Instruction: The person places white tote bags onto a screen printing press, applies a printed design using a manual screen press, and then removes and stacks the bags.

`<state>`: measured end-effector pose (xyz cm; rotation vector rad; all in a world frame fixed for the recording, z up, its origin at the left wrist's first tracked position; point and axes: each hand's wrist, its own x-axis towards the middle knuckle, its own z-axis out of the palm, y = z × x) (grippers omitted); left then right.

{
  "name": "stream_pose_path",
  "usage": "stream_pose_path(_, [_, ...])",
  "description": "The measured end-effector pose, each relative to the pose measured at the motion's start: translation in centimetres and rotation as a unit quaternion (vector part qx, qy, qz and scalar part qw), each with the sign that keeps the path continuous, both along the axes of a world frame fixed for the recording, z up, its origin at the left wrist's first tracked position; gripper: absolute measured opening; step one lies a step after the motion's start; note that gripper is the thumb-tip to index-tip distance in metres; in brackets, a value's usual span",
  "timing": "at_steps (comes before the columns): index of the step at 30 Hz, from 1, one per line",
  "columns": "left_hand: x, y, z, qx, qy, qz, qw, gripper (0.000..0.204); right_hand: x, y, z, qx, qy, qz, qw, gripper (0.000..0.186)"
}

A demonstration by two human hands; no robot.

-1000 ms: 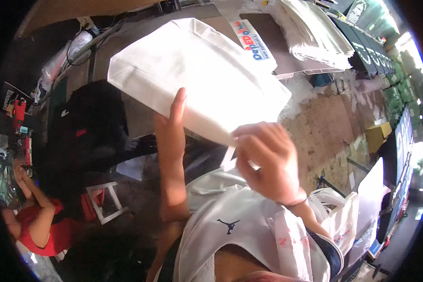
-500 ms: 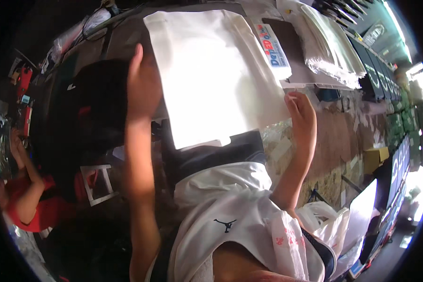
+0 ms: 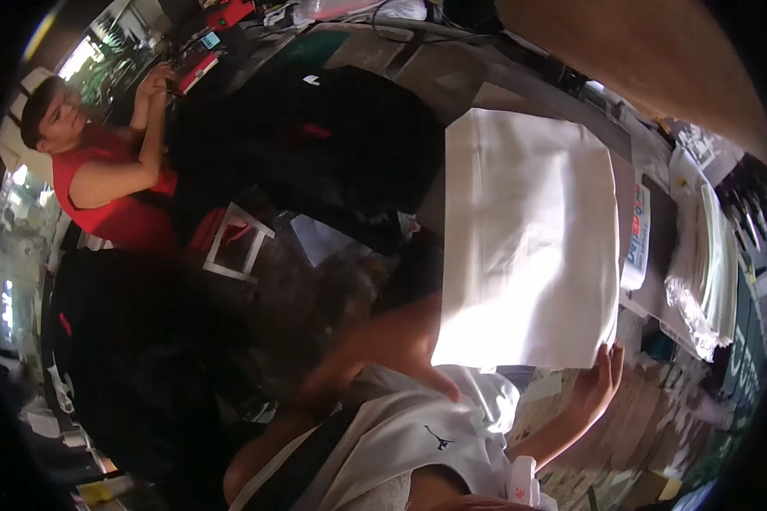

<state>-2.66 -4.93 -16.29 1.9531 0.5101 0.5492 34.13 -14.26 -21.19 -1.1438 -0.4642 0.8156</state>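
A white rectangular piece of cloth (image 3: 528, 238), smooth with slight creases, lies flat in front of me and shines in the light. At its near left corner is my left hand (image 3: 405, 341), a little blurred, with the thumb stretched out apart; the cloth's edge hides some of its fingers. My right hand (image 3: 607, 370) pinches the near right corner, its fingers closed on the edge. Just right of the cloth, a white printed card or packet (image 3: 637, 234) shows coloured lettering.
A stack of white sheets in clear plastic (image 3: 707, 255) sits at the right. Black cloth (image 3: 315, 136) covers the left side, with a white frame (image 3: 239, 243) below it. A person in red (image 3: 111, 175) works at far left. A large tan shape (image 3: 648, 68) crosses the top right.
My view has swung left, so the cloth appears further right. My left hand has moved from the cloth's left side to its near left corner. The right hand stays at the near right corner.
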Motion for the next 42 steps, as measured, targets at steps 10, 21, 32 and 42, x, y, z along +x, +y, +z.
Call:
stream_pose_path(10, [0.9, 1.2, -1.5, -0.074, -0.130, 0.110, 0.983, 0.079, -2.3, 0.2, 1.8, -0.065, -0.164, -0.019, 0.984, 0.027])
stream_pose_path(21, [-3.2, -0.8, -4.4, -0.192, 0.110, -0.013, 0.975, 0.064, -5.2, -0.6, -0.2, -0.073, -0.222, -0.058, 0.971, 0.018])
stream_pose_path(32, [2.8, 4.6, -5.1, -0.180, -0.037, 0.348, 0.919, 0.019, -3.2, 7.1, 2.1, -0.137, -0.524, -0.132, 0.830, 0.030])
stream_pose_path(42, [2.1, 4.7, -7.1, -0.229, -0.220, 0.302, 0.899, 0.031, -2.9, 6.3, 3.8, -0.059, -0.696, -0.067, 0.712, 0.036])
